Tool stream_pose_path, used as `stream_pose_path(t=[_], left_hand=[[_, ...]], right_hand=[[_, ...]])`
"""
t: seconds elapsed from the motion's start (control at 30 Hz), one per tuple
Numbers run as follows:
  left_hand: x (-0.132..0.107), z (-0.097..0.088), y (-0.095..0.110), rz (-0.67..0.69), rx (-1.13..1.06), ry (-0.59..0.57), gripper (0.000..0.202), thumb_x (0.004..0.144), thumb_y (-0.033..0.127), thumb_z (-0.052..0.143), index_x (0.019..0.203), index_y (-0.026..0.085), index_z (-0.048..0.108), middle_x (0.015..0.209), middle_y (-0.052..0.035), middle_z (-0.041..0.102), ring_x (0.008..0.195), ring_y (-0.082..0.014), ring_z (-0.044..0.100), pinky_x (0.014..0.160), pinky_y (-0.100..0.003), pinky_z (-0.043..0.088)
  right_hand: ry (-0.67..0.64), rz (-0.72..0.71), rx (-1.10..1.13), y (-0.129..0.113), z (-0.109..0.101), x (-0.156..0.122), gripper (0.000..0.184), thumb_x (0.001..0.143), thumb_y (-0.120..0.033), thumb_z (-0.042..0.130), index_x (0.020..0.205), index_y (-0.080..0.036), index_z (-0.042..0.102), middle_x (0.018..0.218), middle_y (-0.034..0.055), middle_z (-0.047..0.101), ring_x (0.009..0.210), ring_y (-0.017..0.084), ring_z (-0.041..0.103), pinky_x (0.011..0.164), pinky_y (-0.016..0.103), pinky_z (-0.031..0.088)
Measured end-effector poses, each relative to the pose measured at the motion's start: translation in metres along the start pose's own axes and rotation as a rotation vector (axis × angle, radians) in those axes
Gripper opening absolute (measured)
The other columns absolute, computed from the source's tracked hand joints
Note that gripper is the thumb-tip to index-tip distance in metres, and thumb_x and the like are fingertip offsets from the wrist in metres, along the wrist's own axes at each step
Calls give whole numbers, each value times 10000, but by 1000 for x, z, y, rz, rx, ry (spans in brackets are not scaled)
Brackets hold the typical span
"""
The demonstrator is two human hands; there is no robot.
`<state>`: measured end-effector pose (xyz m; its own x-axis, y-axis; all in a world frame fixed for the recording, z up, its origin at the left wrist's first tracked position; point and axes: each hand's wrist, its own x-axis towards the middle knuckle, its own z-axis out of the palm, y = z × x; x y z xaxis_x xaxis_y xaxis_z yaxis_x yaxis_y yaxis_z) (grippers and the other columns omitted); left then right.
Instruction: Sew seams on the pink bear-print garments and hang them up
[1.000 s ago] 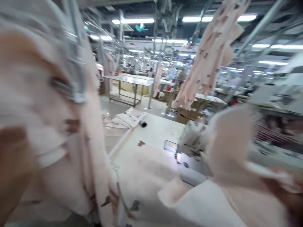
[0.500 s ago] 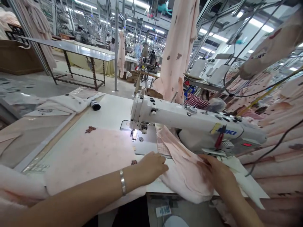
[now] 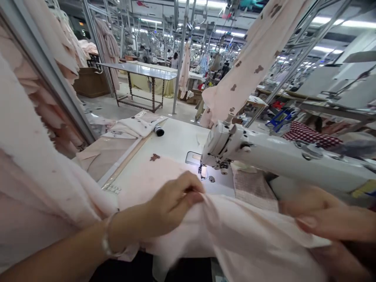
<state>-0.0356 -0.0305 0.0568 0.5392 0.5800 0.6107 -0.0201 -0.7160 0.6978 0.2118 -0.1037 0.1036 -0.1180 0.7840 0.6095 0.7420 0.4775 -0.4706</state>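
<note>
My left hand [image 3: 176,201] is closed in a pinch on the edge of a pale pink fabric piece [image 3: 249,227], just in front of the sewing machine's lit needle area. Blurred by motion, my right hand [image 3: 331,215] grips the same piece farther right, thumb on top. Between the two hands the cloth is drawn out and hangs over the table's front edge. The white sewing machine [image 3: 264,147] stands behind it, its presser foot [image 3: 202,171] to the upper right of my left hand. Another pink fabric piece with a brown bear print [image 3: 154,157] lies flat on the left.
A small dark roll [image 3: 159,130] rests on the white table [image 3: 176,133]. Brownish cloth [image 3: 255,188] lies under the machine arm. Pink fabric [image 3: 44,176] hangs at the left beside a metal post [image 3: 55,74]. A long pink printed cloth [image 3: 246,66] hangs behind the machine.
My left hand has taken hold of the pink fabric's edge. My right hand has moved right with the cloth, now stretched between both hands. The view has swung left.
</note>
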Motion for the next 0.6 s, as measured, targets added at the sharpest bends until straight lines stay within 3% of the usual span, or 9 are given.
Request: stream_pose_path(t=[0.07,0.13,0.23,0.3,0.37,0.43,0.5,0.6], left_hand=[[-16,-33,6,46,312,-4,129,912,103,390,918,178,494,815,-18,549,735,-121,530,668,-258,437],[-27,-53,6,4,681,-220,96,868,103,471,843,176,528,856,-37,573,779,-166,528,709,-317,413],[-34,-58,-3,-226,872,-580,119,834,271,612,795,178,549,848,-31,595,801,-207,542,737,-359,405],[-35,-52,-13,-320,844,-644,194,855,371,593,844,180,557,861,-26,602,811,-208,555,742,-355,409],[-36,-44,-23,-396,855,-641,205,904,375,516,872,177,557,867,-29,608,796,-202,560,721,-344,401],[-38,-38,-33,-446,885,-641,184,915,340,496,848,177,548,809,-27,600,743,-195,552,671,-326,379],[-41,-35,-40,-444,895,-642,108,871,284,556,834,185,535,778,-19,580,704,-184,531,632,-309,350],[-44,-36,-44,-388,858,-653,140,765,178,635,846,201,523,803,-11,550,691,-170,494,605,-295,319]], right_hand=[[-124,168,160,-3,23,-5,179,840,-462,563,963,-338,599,815,8,610,683,140,594,530,203,486],[-278,387,262,4,46,-18,276,842,-421,579,1103,-332,564,957,26,633,808,153,622,630,210,525],[-442,602,307,44,66,-50,467,864,-507,499,1283,-305,453,1105,65,609,904,165,622,763,286,539],[-436,653,177,80,63,-71,554,814,-560,529,1278,-265,461,1077,78,626,936,188,629,814,320,526],[-239,680,-11,105,51,-82,598,754,-632,536,1193,-226,522,1006,95,649,882,221,640,764,343,533],[-134,667,-121,109,42,-80,521,773,-602,538,1141,-233,552,1064,108,630,874,222,627,685,316,526],[-189,533,-133,91,47,-65,354,822,-522,531,1042,-255,609,1090,88,618,918,208,608,632,267,503],[-455,315,-89,53,79,-38,245,874,-445,485,926,-279,657,874,24,644,810,166,615,665,261,487]])
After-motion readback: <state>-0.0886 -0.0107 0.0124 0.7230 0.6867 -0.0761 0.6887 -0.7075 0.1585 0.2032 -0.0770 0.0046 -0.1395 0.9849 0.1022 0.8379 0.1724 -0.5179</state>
